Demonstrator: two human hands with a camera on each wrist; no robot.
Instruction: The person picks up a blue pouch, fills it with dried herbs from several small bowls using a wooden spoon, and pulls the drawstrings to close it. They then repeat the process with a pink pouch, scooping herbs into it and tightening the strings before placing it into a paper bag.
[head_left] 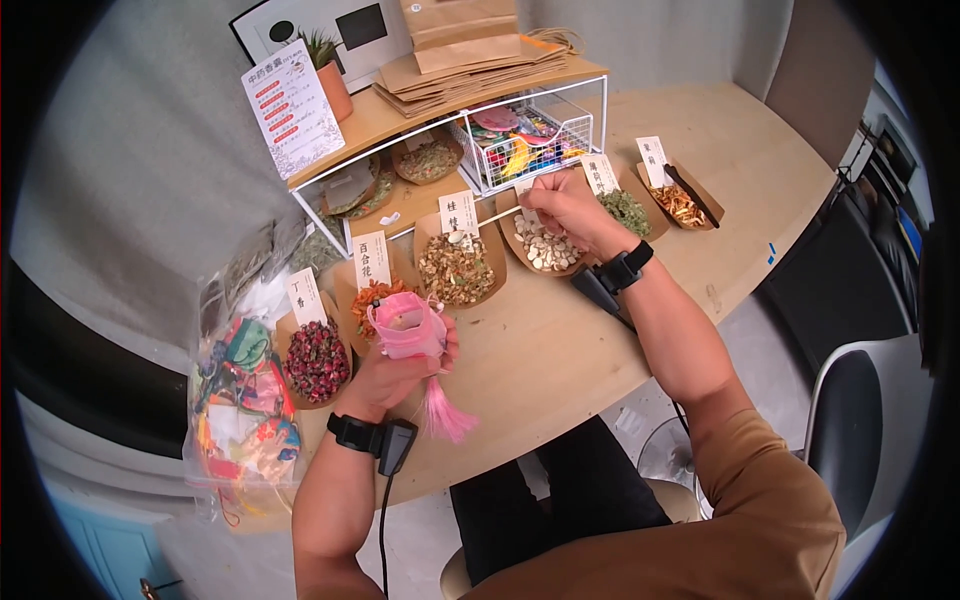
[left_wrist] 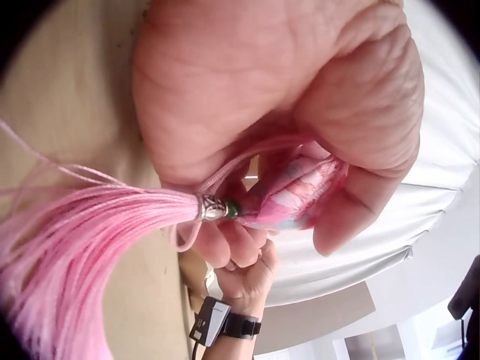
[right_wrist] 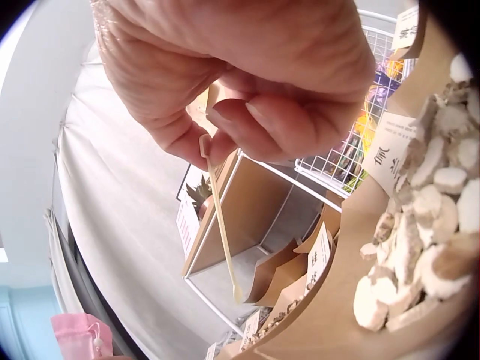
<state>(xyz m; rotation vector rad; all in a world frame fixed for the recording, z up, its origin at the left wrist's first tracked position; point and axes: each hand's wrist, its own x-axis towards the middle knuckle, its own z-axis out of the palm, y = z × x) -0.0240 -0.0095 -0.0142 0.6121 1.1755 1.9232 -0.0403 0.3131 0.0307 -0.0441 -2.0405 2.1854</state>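
My left hand (head_left: 385, 382) grips a pink drawstring sachet (head_left: 415, 338), its mouth upward and gathered open, near the trays of dried orange petals and brown chips. A pink tassel (head_left: 446, 412) hangs below the sachet; in the left wrist view a silver bead (left_wrist: 213, 208) joins it to the printed fabric. Over the tray of white dried slices (head_left: 546, 246), my right hand (head_left: 578, 208) pinches one end of a thin cream stick (right_wrist: 223, 225). The stick's far end, slightly widened, points left toward the brown chips (head_left: 455, 270) and carries nothing visible.
Rosebuds (head_left: 317, 362) fill the leftmost tray; green leaves (head_left: 626, 212) and orange-brown strips (head_left: 678, 207) lie in trays at right. A wooden-topped shelf (head_left: 585, 68) with a wire basket (head_left: 565, 132) stands behind. At left sits a plastic bag of colourful sachets (head_left: 245, 420).
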